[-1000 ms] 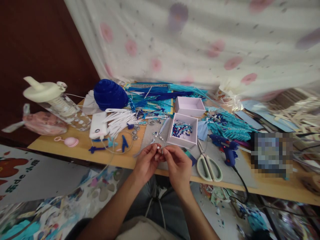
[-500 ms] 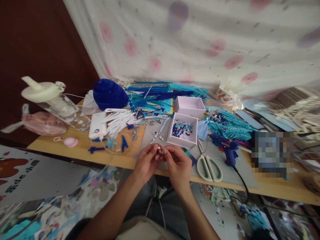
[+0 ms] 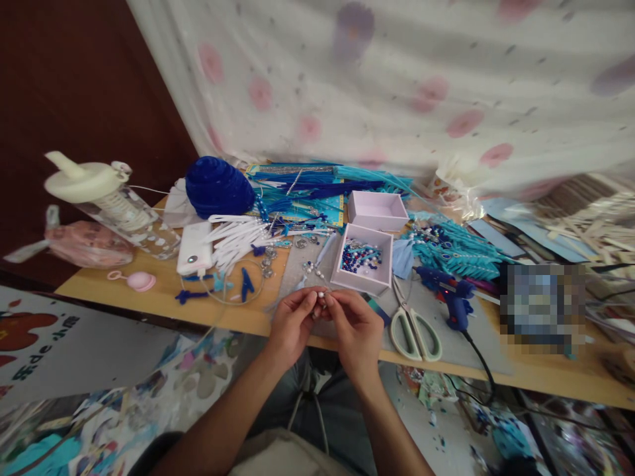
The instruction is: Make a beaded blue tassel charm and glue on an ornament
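Both hands meet over the table's front edge, fingertips pinched around a small white bead (image 3: pixel 321 295). My left hand (image 3: pixel 294 318) is closed on it from one side, and my right hand (image 3: pixel 354 324) closes on it from the other. Any thread or wire at the bead is too small to make out. Just beyond the fingers lies a short string of white and blue beads (image 3: pixel 312 270) with a pale tassel. A lilac box (image 3: pixel 342 281) behind my right hand holds many loose blue, white and red beads.
Right of my hands lie scissors (image 3: pixel 415 334) and a blue glue gun (image 3: pixel 451 297) with its cord over the edge. A second lilac box (image 3: pixel 378 210), white stems (image 3: pixel 238 241), a white power bank (image 3: pixel 194 248) and a tumbler (image 3: pixel 114 205) stand further back or left.
The fingertips have shifted slightly around the bead, which now shows between both thumbs. My right hand has moved a touch to the right. The things on the table stay where they were.
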`<state>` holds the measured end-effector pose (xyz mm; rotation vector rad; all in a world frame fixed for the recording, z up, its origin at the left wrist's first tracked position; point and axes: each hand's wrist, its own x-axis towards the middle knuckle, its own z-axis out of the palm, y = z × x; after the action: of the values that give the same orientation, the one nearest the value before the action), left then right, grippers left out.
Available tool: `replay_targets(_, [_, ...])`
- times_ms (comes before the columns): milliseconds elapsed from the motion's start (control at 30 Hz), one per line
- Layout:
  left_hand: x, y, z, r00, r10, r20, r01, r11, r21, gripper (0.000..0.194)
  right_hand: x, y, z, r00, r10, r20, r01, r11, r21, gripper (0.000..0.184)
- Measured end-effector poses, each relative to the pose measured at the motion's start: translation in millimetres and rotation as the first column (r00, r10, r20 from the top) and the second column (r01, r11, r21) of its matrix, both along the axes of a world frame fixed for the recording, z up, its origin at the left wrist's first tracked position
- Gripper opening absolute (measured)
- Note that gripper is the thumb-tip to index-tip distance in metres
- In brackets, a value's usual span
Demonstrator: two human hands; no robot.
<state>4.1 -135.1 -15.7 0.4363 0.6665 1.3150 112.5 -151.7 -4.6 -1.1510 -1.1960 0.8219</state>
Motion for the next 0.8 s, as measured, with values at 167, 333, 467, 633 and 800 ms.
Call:
replay_targets(167, [0.0, 0.1, -0.9, 1.000, 0.005, -0.018, -0.005, 1.000, 0.007, 0.027, 2.0, -0.2, 1.0, 1.000, -0.003, -0.018, 0.003, 1.000, 0.001, 0.012])
replay_targets(333, [1.1, 1.1, -0.3, 1.000, 0.004, -0.001, -0.004, 1.000, 0.029, 0.026, 2.1, -1.2, 3.7, 0.998, 0.031, -0.049, -0.030, 0.999, 0.023, 0.011])
replay_targets(467, [1.2, 1.8, -0.9, 1.000, 0.003, 0.002, -0.003, 1.000, 0.031, 0.026, 2.5, -0.3, 3.5, 0.998, 0.042, -0.047, -0.041, 0.999, 0.019, 0.010])
replay_targets(633, [1.3, 0.7, 0.4, 1.000, 0.005, -0.017, -0.004, 1.000, 0.029, 0.027, 2.9, 0.4, 2.9, 0.998, 0.036, -0.050, -0.035, 0.999, 0.009, 0.009])
replay_targets(800, [1.9, -0.9, 0.4, 0.996, 0.044, -0.075, -0.040, 0.998, 0.047, 0.027, 4.9, 0.5, 5.3, 0.997, 0.049, -0.067, -0.049, 0.999, 0.004, 0.008])
